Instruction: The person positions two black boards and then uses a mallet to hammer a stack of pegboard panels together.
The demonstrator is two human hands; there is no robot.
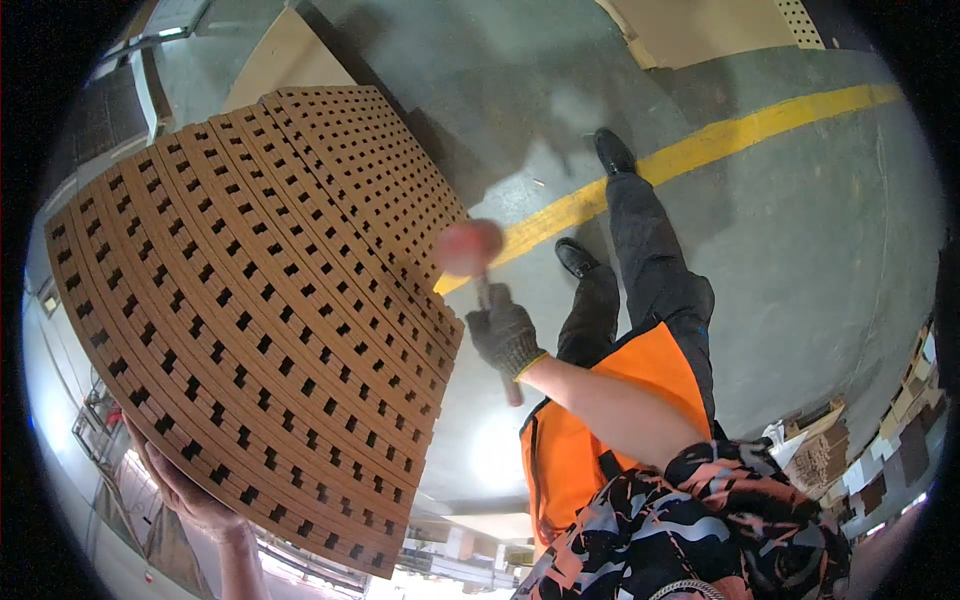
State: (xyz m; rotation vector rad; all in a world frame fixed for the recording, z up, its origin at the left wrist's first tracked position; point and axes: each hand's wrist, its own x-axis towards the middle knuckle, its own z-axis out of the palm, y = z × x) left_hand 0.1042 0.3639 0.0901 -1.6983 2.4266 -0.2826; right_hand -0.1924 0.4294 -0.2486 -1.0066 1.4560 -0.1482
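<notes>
Mallet [470, 248], one, in right grip [505, 332], one stack [275, 315]

White glare on grey floor [800, 250]; red mallet head [470, 248] blurred; edges bent, corners black.

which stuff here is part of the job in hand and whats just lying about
In the job:
red-headed mallet, in the gloved right hand
brown slotted boards, left hand at their edge

Apparently just lying about:
upper-right tan panel
upper-left tan panel, beyond the boards
</notes>
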